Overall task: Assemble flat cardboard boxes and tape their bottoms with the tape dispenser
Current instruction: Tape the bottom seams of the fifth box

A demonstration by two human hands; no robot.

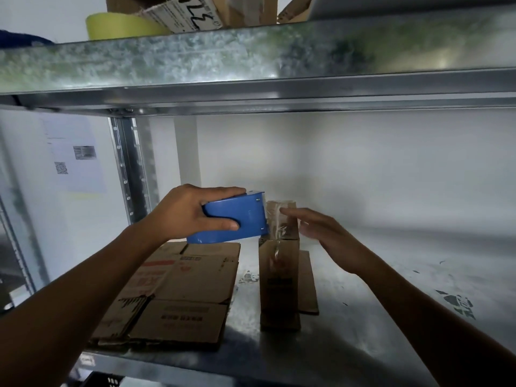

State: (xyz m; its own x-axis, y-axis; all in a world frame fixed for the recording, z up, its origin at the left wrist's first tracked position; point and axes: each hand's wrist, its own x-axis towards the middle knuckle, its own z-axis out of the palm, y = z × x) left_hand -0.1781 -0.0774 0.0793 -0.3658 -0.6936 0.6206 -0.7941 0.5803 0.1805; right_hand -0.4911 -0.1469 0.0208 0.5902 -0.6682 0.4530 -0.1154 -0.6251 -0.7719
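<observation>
Left hand (192,213) wraps the blue tape dispenser (233,219), thumb on the near side and fingers over the top, its front end against the top edge of the narrow cardboard box (279,277). Right hand (321,236) is spread, straight fingertips on the clear tape (275,219) at that top edge. Box stands on the metal shelf (363,317), just right of the flat cardboard stack (178,291).

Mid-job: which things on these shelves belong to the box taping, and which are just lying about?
In the job: blue tape dispenser, gripped by the left hand; narrow box with clear tape, right hand beside it; stack of flat cardboard boxes.
Lying about: yellow-green roll and cartons on the upper shelf; papers on the wall.
</observation>
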